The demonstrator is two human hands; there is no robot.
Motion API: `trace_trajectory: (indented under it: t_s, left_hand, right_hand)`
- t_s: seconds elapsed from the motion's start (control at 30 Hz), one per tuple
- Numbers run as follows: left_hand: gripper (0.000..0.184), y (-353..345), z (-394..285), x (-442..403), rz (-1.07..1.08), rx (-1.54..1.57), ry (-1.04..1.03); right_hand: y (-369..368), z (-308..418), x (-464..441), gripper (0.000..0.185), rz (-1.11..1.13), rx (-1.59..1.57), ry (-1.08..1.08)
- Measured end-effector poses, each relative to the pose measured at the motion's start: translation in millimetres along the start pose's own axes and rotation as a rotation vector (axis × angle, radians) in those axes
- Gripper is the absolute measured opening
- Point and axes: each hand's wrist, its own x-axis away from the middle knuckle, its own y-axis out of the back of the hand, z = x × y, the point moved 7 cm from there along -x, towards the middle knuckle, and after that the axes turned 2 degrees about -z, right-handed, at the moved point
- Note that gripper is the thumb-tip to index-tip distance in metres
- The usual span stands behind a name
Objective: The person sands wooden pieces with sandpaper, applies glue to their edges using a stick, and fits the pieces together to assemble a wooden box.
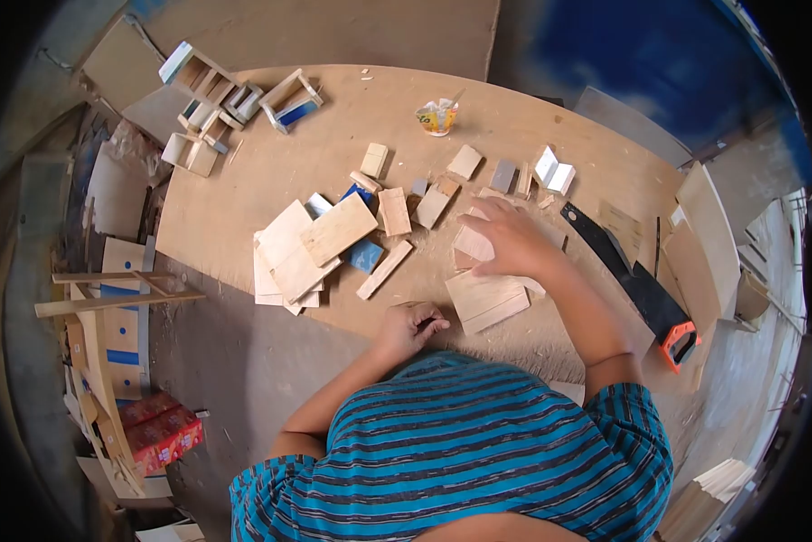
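Note:
My right hand (512,237) is spread over a small cluster of wood pieces, thumb and fingers apart. Beneath its fingers a pale wood block (472,242) shows in part; whether the fingertips press on it is hard to see. Just below that hand lies a flat light wood board (487,303). At the table's near edge my left hand (410,330) rests with fingers curled in, and nothing shows between them. To its upper left is a pile of thin wood boards (293,257), with a loose board (339,228) on top.
A black handsaw (636,280) with an orange-edged handle lies at the table's right. Small wooden box frames (202,108) are grouped at the far left. A yellow cup (436,117) stands at the back. Small blocks (465,162) are scattered across the middle.

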Motion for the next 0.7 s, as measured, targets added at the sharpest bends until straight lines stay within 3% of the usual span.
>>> trace_trajectory:
  t_s: [0.07, 0.17, 0.27, 0.33, 0.4, 0.47, 0.6, 0.7]
  left_hand:
    - [0.007, 3.0, -2.5, 2.9, -0.053, -0.023, -0.079]
    - [0.005, 6.7, -2.4, 5.3, -0.104, -0.066, -0.088]
    - [0.005, 5.1, -4.6, 6.9, -0.065, -0.022, -0.091]
    - [0.007, 1.0, -14.2, 7.6, 0.019, -0.01, -0.067]
    - [0.011, -14.5, 7.0, 16.3, 0.094, -0.168, -0.132]
    - [0.008, -7.5, -19.7, 18.4, 0.098, -0.061, -0.236]
    - [0.006, 17.9, -32.4, 36.9, 0.185, -0.031, -0.276]
    - [0.006, 50.9, -21.2, 54.4, 0.06, -0.074, -0.393]
  right_hand:
    - [-7.6, -14.1, 8.1, 0.07, 0.016, -0.073, -0.03]
    - [1.6, -19.6, 20.3, 0.056, -0.006, -0.081, -0.081]
    - [36.1, 12.7, 22.6, 0.036, -0.085, -0.338, -0.095]
    - [93.8, 81.4, 32.5, 0.027, -0.198, -0.714, 0.082]
    - [134.0, 148.3, 57.1, 0.038, -0.359, -1.143, 0.5]
    - [153.7, 204.0, 79.8, 0.041, -0.354, -1.344, 0.84]
    - [162.1, 255.8, 88.2, 0.046, -0.34, -1.382, 1.016]
    - [158.0, 276.6, 80.2, 0.051, -0.37, -1.37, 1.014]
